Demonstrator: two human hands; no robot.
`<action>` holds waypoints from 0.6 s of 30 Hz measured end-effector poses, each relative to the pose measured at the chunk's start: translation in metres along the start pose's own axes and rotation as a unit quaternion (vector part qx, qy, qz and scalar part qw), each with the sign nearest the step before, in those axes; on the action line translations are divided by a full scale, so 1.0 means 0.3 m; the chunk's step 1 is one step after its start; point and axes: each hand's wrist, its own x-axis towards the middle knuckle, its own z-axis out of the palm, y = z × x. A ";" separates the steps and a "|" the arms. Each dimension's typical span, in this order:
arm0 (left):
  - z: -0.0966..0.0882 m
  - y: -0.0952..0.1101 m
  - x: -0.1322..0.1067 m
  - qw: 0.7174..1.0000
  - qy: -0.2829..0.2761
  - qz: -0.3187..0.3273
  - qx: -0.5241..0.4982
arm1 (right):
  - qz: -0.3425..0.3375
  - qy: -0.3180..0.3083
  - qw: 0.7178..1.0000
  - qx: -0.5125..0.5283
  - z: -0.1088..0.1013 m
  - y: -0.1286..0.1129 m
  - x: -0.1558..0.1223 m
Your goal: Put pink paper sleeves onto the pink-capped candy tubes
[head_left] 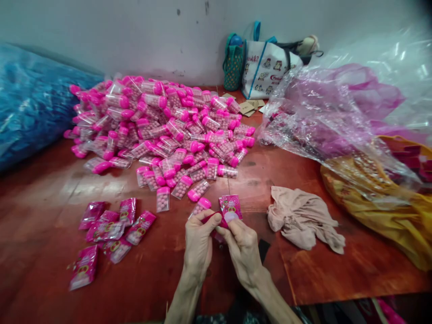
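My left hand (199,240) and my right hand (241,245) meet at the near middle of the red table (47,189). Both are closed on one small pink printed packet (231,206), whose top sticks up above my right fingers. A clear candy container with a pink cap (201,206) lies just beyond my left fingertips; whether they touch it I cannot tell. Behind it rises a big heap of the same pink-capped containers (158,121). Several flat pink packets (111,229) lie to the left of my hands.
A crumpled beige cloth (303,218) lies to the right. Clear and pink plastic bags (334,112) and a yellow bag (388,211) fill the right side. A blue plastic sack (30,103) sits at left. Tote bags (263,67) stand against the wall.
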 end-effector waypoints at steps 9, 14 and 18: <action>-0.005 -0.011 0.007 1.000 0.007 -0.025 -0.013 | 0.027 -0.002 0.999 0.041 -0.009 -0.015 0.010; -0.008 0.000 0.005 1.000 -0.005 0.016 0.015 | 0.087 -0.029 0.993 0.081 -0.013 -0.021 0.012; -0.021 -0.018 0.006 0.996 0.002 0.073 0.060 | 0.102 -0.014 0.990 0.094 -0.013 -0.021 0.011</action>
